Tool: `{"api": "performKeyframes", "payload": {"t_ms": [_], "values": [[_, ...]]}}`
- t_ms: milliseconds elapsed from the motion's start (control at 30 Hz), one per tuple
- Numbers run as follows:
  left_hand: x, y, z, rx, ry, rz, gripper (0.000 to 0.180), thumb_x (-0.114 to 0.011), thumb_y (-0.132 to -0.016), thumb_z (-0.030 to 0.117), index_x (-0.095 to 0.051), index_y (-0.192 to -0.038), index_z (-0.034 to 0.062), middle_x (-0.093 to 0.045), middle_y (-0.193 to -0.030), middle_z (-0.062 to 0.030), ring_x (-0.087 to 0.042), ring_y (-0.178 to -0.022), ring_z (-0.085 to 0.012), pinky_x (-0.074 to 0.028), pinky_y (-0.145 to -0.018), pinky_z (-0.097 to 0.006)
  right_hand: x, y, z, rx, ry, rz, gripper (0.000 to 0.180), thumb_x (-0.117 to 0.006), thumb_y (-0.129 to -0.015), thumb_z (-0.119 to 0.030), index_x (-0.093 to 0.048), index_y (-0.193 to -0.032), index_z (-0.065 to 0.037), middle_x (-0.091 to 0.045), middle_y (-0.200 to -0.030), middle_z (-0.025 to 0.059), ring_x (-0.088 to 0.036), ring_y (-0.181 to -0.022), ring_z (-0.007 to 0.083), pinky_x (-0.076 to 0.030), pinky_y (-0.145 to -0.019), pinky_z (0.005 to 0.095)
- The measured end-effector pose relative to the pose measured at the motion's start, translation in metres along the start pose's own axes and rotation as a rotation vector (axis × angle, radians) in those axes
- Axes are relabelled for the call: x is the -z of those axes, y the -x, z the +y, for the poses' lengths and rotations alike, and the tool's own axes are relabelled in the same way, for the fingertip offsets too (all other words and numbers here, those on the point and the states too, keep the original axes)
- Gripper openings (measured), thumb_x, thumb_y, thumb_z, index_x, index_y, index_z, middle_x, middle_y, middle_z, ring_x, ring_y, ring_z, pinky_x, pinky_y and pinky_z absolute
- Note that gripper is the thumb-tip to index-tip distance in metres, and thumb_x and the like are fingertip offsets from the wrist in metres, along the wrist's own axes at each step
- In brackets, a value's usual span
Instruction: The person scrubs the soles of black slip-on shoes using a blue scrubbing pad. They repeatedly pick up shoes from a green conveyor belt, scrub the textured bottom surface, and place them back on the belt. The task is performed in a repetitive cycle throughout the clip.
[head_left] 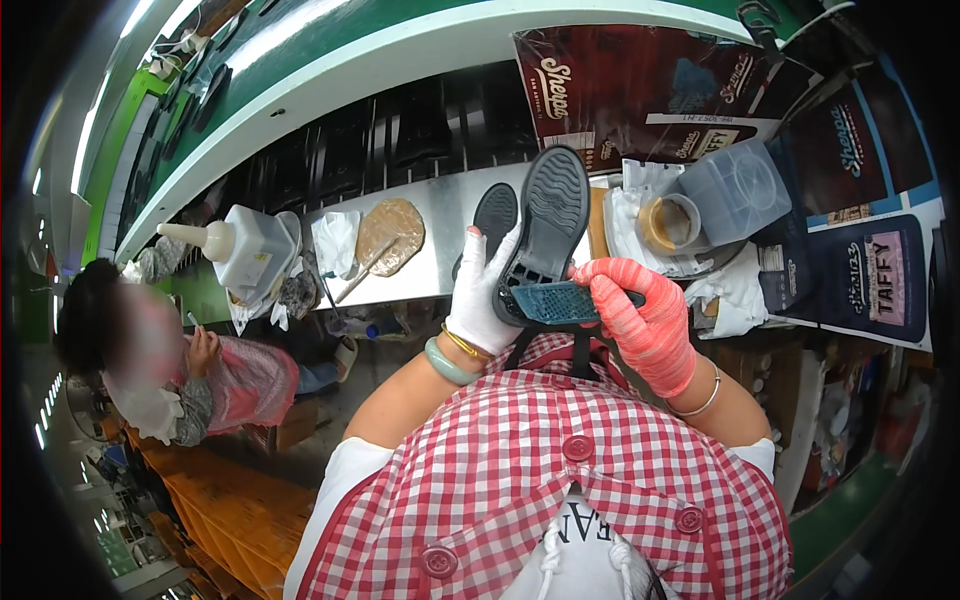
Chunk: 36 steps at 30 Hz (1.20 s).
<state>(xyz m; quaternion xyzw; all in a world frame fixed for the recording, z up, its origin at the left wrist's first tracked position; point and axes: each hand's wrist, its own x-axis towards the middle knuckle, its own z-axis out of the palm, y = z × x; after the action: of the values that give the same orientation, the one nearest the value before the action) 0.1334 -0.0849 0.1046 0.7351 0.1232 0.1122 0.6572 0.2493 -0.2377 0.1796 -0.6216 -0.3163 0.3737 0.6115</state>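
Mid-step, brushing a black shoe sole [552, 215]. Left hand [483, 295], white-gloved, fingers wrapped round the sole's heel, tread facing up. Right hand [640, 320], red-gloved, fingers closed on a teal brush [555, 301] pressed just beside the left fingertips. Next, likely strokes toward the toe, steady grip needed.
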Motion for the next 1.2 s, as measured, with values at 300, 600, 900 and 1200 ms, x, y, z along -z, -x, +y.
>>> {"api": "performKeyframes", "payload": {"t_ms": [300,600,900,1200], "values": [[-0.001,-0.003,0.005,0.478,1.274,-0.102,0.07,-0.017,-0.094,0.058,-0.032,-0.139,0.0069,-0.045,-0.132,-0.0164,-0.05,-0.116,-0.0288,-0.042,-0.097,-0.043,0.012,-0.022,-0.027,-0.321,0.07,-0.22,0.029,-0.052,-0.091,-0.028,-0.062,-0.102,-0.004,-0.062,-0.08,0.0018,-0.06,-0.06,0.0064,-0.042,-0.046,0.0187],[0.01,-0.006,-0.01,0.776,1.069,-0.255,0.071,-0.025,-0.092,0.062,-0.041,-0.131,0.0054,-0.06,-0.112,-0.0177,-0.063,-0.096,-0.0246,-0.052,-0.08,-0.034,0.005,-0.043,-0.034,-0.383,0.136,-0.372,0.027,-0.057,-0.089,-0.026,-0.063,-0.099,-0.002,-0.062,-0.077,0.0032,-0.057,-0.052,0.0073,-0.042,-0.047,0.0197],[0.02,-0.016,-0.003,0.738,0.827,-0.413,0.062,-0.028,-0.092,0.06,-0.048,-0.118,0.0077,-0.062,-0.088,-0.0154,-0.064,-0.059,-0.0269,-0.055,-0.044,-0.035,-0.007,-0.052,-0.024,-0.348,0.155,-0.421,0.026,-0.062,-0.084,-0.023,-0.065,-0.096,0.0,-0.062,-0.076,0.0048,-0.055,-0.053,0.0084,-0.045,-0.053,0.0226],[0.042,-0.019,-0.043,0.898,0.88,-0.559,0.093,-0.029,-0.082,0.074,-0.035,-0.136,-0.0015,-0.051,-0.127,-0.0189,-0.058,-0.104,-0.029,-0.052,-0.08,-0.05,0.024,-0.057,0.0,-0.379,0.126,-0.445,0.025,-0.061,-0.083,-0.024,-0.067,-0.093,-0.002,-0.062,-0.077,0.0017,-0.055,-0.058,0.0084,-0.045,-0.059,0.0214]]}}
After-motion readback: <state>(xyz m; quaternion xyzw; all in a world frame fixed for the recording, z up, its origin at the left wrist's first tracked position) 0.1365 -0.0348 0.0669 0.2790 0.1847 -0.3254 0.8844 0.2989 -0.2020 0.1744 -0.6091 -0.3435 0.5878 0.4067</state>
